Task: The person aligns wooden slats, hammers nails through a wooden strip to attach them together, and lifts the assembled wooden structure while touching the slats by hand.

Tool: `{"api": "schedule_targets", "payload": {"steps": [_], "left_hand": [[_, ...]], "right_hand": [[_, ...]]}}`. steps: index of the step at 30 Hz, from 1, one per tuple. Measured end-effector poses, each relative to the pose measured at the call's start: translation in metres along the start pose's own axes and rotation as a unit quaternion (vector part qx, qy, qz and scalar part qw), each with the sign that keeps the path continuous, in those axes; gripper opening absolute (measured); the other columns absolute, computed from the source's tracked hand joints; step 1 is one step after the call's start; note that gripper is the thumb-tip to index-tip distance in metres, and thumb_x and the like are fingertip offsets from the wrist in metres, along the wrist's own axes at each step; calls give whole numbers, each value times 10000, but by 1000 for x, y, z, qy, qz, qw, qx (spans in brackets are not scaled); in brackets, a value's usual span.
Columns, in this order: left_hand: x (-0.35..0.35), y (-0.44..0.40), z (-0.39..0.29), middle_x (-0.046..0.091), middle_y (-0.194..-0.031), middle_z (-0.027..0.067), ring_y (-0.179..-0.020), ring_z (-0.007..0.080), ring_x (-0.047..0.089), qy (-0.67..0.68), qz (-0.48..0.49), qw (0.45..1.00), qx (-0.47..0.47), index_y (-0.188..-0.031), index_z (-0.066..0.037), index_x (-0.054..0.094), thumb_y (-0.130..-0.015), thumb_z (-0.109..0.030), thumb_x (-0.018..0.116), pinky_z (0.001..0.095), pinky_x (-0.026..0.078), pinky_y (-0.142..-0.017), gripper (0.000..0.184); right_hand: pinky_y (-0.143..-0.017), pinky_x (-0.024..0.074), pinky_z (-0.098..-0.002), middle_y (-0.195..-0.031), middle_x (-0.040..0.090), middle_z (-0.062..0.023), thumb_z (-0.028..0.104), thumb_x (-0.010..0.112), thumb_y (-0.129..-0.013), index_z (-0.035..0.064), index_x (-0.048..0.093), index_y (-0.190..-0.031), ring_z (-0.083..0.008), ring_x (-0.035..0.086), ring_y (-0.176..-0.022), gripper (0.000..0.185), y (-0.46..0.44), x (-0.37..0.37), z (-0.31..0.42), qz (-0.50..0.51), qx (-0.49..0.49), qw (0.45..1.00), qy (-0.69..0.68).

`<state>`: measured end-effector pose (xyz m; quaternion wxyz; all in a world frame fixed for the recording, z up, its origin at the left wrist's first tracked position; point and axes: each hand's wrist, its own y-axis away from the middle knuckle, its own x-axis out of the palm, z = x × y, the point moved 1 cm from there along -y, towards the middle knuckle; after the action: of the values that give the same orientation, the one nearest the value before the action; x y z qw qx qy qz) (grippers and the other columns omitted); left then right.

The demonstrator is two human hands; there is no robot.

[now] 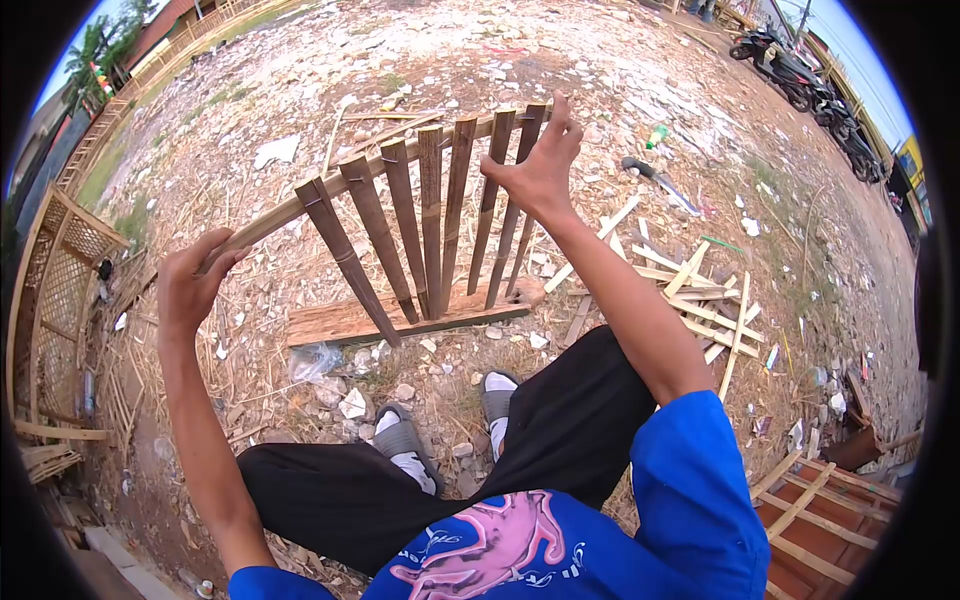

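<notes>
A wooden rail (273,216) with several dark slats (431,200) fixed along it stands upright before me, the slats hanging down from it. Around the rail's left end my left hand (195,278) is closed. My right hand (540,165) is at the rail's right end, its fingers spread beside the last slats, with thumb and fingers apart. The slats' lower ends are near a thick wooden plank (340,322) lying on the ground; whether all of them touch it I cannot tell.
A machete-like blade (662,186) lies on the rubble, above a pile of pale wood strips (712,310). Woven panels (62,290) lean at the left. A slatted frame (825,515) is at the lower right. Motorbikes (785,70) are parked at the upper right.
</notes>
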<state>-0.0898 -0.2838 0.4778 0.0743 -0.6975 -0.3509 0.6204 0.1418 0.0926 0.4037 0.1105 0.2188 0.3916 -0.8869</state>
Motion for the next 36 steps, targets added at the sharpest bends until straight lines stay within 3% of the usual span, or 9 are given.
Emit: {"api": "schedule_targets", "payload": {"steps": [5,12,17,19,20,25,28,31,36], "left_hand": [[6,0,6,737,-837,136,-667,264,707,-44,-22,998,24,-1087,-83,704,-848,-186,767,351,514,-577,268],[16,-5,11,728,-936,148,-806,314,676,-125,-70,988,52,-1132,-67,691,-857,-172,745,395,507,-718,299],[22,3,29,707,-1037,119,-973,302,618,-133,-56,988,45,-1129,-58,682,-860,-151,730,413,425,-898,288],[24,5,32,686,-966,82,-923,271,608,-140,-84,984,73,-1100,-76,672,-847,-151,735,395,401,-899,272],[24,5,33,675,-931,64,-899,255,604,-142,-99,981,89,-1086,-84,667,-840,-151,738,386,389,-900,264],[22,8,36,670,-985,88,-960,275,583,-153,-83,983,63,-1124,-56,671,-835,-124,741,406,381,-924,305],[23,8,33,668,-999,75,-978,262,577,-167,-81,981,55,-1129,-66,672,-834,-127,740,400,361,-945,309],[23,11,34,670,-1009,67,-997,256,579,-176,-84,979,53,-1138,-75,675,-835,-142,743,398,331,-977,318],[27,16,33,681,-1042,41,-1046,231,581,-206,-93,973,42,-1170,-111,668,-874,-189,733,397,308,-1004,313]], "right_hand": [[-1092,280,-549,-1303,246,-282,294,871,-659,108,11,-1523,-432,286,-1244,1233,5,5,-2,5,17,1000,-3],[-1038,349,-552,-1318,279,-270,437,879,-663,117,47,-1539,-434,357,-1210,1250,9,7,-10,-12,-12,1000,13],[-968,390,-523,-1196,431,-205,595,754,-779,114,135,-1541,-357,482,-1106,1093,3,-8,-9,-11,-28,999,17],[-940,390,-500,-1097,546,-179,633,646,-860,109,236,-1535,-330,550,-996,948,-5,-21,-10,18,-35,997,71],[-931,382,-488,-1057,615,-159,607,625,-888,108,344,-1505,-307,572,-1002,841,-9,-21,-15,-38,-74,995,53],[-925,390,-459,-928,679,-121,536,647,-893,91,481,-1431,-264,643,-920,718,-21,-52,-15,56,-65,986,143],[-902,480,-443,-973,711,-123,273,715,-878,85,272,-1530,-289,682,-926,810,-16,-39,-39,85,-22,994,-72],[-891,520,-416,-993,718,-145,137,716,-855,67,95,-1553,-296,695,-956,937,-6,-26,-49,128,-1,983,-133],[-781,562,-380,-1015,711,-201,90,697,-858,-34,53,-1521,-290,714,-902,933,-5,-11,-56,183,55,971,-144]]}}
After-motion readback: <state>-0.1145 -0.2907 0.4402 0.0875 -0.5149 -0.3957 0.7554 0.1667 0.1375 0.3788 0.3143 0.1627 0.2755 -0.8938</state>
